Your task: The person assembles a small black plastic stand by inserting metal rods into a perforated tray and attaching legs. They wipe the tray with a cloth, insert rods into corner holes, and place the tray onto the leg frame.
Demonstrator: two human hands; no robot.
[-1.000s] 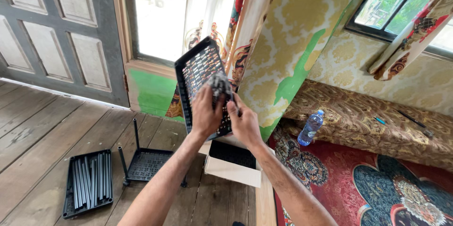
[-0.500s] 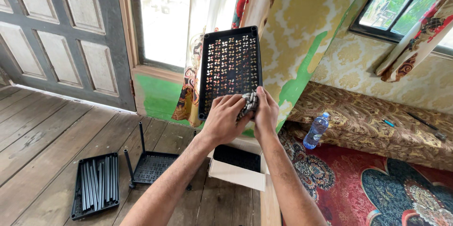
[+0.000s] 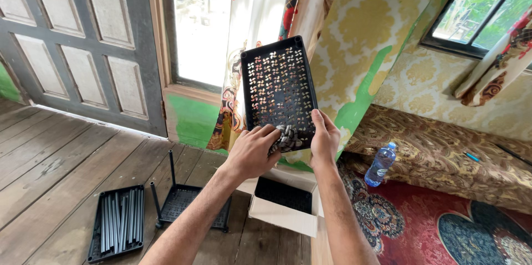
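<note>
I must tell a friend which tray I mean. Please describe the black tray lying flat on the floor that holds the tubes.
Start at the grey panelled door and look down to the brown wooden plank floor. The flat black plastic tray lies at the lower left. Unlike the neighbouring black perforated tray with upright posts, it is filled with dark tubes lying side by side.

The fingers (image 3: 270, 135) hold a tray (image 3: 279, 88) upright; below them a box (image 3: 282, 212) sits on the floor (image 3: 50, 160), trays (image 3: 119, 220) lie lower left, a bottle (image 3: 380, 165) lower right.
</note>
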